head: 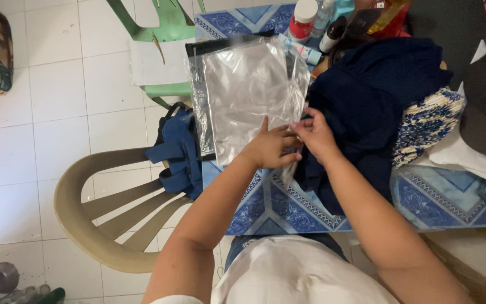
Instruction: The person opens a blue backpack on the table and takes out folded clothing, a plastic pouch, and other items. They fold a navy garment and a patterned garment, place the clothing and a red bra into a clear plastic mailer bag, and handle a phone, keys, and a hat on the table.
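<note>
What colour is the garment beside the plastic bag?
Dark navy blue garment, seen in the head view.
</note>
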